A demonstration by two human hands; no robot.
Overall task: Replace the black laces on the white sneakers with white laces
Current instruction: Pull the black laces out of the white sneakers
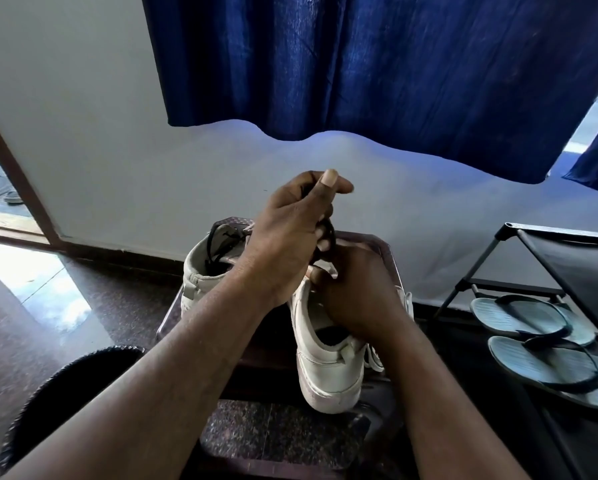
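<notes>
Pulling the old lace out of the nearer shoe looks to be the step in hand. Seen from the head camera, the left hand (290,233) is raised above the shoes. Its fingers and thumb curl round a bunched black cord lace (329,235), and a loop of it shows under the knuckles. The right hand (356,296) sits just below, touching the left, and grips the upper of the nearer white leather sneaker (325,368). Its fingertips are hidden, so whether they also pinch the lace cannot be told. That sneaker stands heel toward the person on a dark rimmed stool top (382,249). The farther white leather sneaker (200,275), to the left on the same stool, has a second black lace (221,242) in its opening. Pale strips (373,358) beside the nearer sneaker may be the white laces, though this is unclear. A black metal shoe rack (550,258) holding grey-blue flip-flops (533,317) stands to the right, below a dark blue curtain (377,64).

The task seems early, with no white lace threaded. The next move likely calls for drawing the lace clear of the last eyelets while the right hand steadies the shoe.
</notes>
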